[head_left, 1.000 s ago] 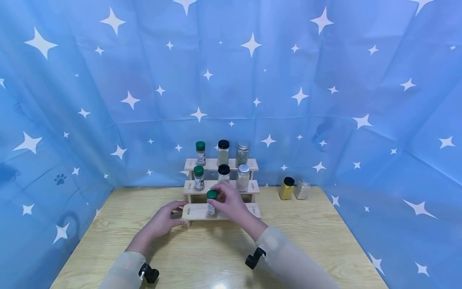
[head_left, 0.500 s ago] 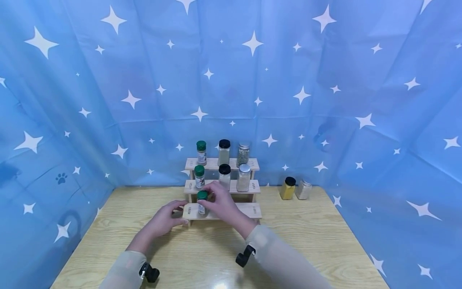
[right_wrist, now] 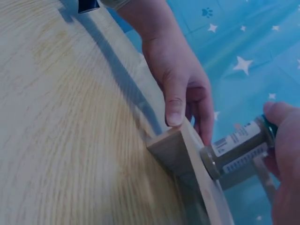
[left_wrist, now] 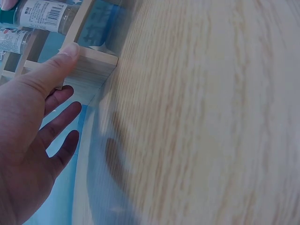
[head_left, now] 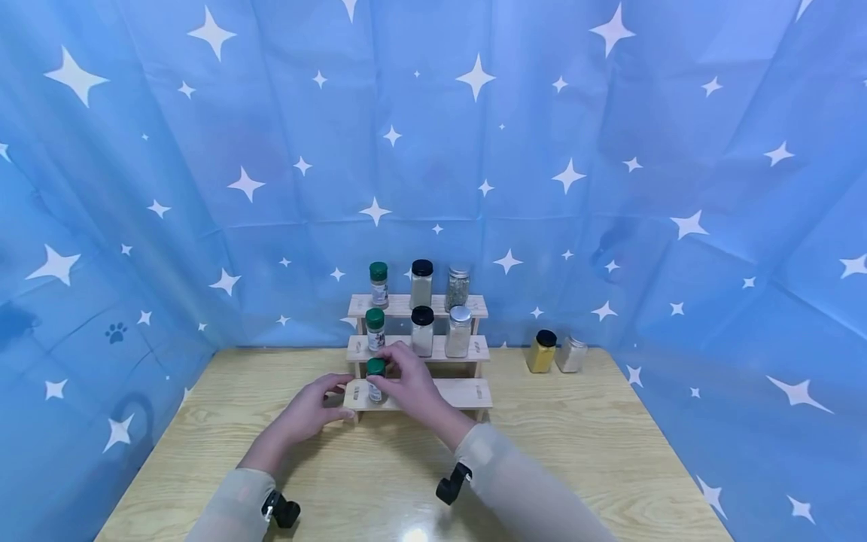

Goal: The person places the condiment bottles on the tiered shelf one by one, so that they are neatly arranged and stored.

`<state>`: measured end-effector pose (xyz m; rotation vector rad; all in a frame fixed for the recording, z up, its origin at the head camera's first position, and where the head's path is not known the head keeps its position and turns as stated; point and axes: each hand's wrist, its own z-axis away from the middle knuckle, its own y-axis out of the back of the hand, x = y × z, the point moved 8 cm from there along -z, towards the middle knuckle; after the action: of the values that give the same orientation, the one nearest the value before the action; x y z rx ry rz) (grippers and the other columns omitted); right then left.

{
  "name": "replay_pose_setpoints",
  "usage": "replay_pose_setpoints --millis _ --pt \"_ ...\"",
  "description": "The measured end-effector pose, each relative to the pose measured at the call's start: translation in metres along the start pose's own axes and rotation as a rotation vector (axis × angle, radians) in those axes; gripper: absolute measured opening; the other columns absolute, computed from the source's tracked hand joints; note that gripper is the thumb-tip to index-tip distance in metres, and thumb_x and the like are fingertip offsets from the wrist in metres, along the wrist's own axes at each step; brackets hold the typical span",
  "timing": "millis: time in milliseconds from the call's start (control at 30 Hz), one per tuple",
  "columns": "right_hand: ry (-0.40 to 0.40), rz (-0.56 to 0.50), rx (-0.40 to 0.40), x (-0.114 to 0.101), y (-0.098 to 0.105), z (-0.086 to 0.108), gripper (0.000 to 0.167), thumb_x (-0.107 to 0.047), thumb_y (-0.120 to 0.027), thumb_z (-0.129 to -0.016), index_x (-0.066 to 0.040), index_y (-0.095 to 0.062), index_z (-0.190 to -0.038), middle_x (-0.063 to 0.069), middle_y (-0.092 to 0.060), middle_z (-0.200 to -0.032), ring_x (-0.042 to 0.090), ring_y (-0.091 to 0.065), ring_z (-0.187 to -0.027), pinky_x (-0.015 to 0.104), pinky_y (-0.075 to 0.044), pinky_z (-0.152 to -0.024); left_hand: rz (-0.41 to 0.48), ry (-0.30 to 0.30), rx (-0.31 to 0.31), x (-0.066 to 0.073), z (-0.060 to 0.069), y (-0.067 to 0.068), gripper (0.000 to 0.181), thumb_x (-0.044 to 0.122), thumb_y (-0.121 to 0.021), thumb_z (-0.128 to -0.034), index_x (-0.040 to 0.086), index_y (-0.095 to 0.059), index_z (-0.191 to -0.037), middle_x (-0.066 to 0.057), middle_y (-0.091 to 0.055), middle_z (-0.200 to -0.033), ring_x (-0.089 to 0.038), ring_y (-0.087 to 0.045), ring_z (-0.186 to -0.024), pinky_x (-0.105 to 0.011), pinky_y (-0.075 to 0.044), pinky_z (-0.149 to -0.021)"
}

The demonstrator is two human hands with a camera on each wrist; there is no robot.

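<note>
A three-tier wooden spice rack (head_left: 460,391) stands on the table. On its lowest tier, near the left end, a small green-capped spice jar (right_wrist: 236,143) stands upright. My right hand (head_left: 415,385) pinches that jar near its cap between thumb and fingers. My left hand (head_left: 308,410) holds the left end of the lowest tier, its thumb (left_wrist: 65,56) on the front edge and fingers behind. The middle tier bears a green-capped jar (head_left: 375,330), a black-capped jar (head_left: 423,335) and a silver-capped jar (head_left: 458,335). Another three jars line the top tier, including a green-capped one (head_left: 378,286).
To the right of the rack, a black-capped jar of yellow powder (head_left: 542,354) and a pale jar (head_left: 572,355) stand on the wooden table (head_left: 576,436). A blue curtain with white stars (head_left: 433,173) hangs behind the table and at both sides.
My right hand has slid the green-capped jar leftward along the lowest tier, from nearer its middle to its left end. The left hand has stayed at the rack's end.
</note>
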<state>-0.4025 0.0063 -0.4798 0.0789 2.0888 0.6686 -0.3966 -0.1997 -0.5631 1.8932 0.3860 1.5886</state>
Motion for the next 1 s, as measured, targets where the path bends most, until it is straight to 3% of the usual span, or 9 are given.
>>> replay_pose_setpoints --millis 300,567,767,1000 --pt "0.016 -0.015 0.039 0.006 -0.002 0.004 0.041 -0.018 -0.085 -0.102 -0.009 -0.069 -0.139 -0.002 -0.065 -0.123 0.012 -0.067 -0.108 0.031 -0.063 -0.097 0.005 0.0 0.002 0.002 0.001 0.001 0.073 0.028 -0.089 -0.0973 0.014 -0.057 -0.161 -0.011 -0.059 -0.159 -0.037 -0.061 -0.139 -0.062 -0.05 -0.118" --pt "-0.016 -0.017 0.023 0.013 -0.004 0.016 0.063 -0.019 -0.091 -0.096 -0.017 -0.062 -0.152 -0.005 -0.062 -0.127 0.012 -0.067 -0.111 0.038 -0.062 -0.099 -0.005 -0.01 -0.006 0.002 0.001 0.0 0.072 0.03 -0.089 -0.0977 0.015 -0.057 -0.161 -0.011 -0.059 -0.159 -0.036 -0.061 -0.139 -0.061 -0.051 -0.117" --pt "-0.042 -0.015 0.029 0.02 0.005 0.026 0.056 -0.023 -0.09 -0.097 -0.022 -0.064 -0.146 -0.004 -0.064 -0.131 0.016 -0.068 -0.117 0.042 -0.061 -0.099 -0.007 -0.004 0.0 0.0 0.001 0.001 0.073 0.031 -0.089 -0.0968 0.016 -0.058 -0.161 -0.009 -0.061 -0.157 -0.035 -0.062 -0.138 -0.061 -0.05 -0.117" --pt "-0.077 0.009 0.014 0.03 0.025 0.042 0.044 -0.017 -0.087 -0.099 -0.013 -0.069 -0.138 -0.002 -0.063 -0.132 0.027 -0.068 -0.122 0.043 -0.06 -0.102 -0.012 -0.007 0.001 0.001 0.001 0.0 0.073 0.027 -0.089 -0.0969 0.014 -0.057 -0.161 -0.011 -0.06 -0.158 -0.036 -0.062 -0.138 -0.06 -0.051 -0.117"
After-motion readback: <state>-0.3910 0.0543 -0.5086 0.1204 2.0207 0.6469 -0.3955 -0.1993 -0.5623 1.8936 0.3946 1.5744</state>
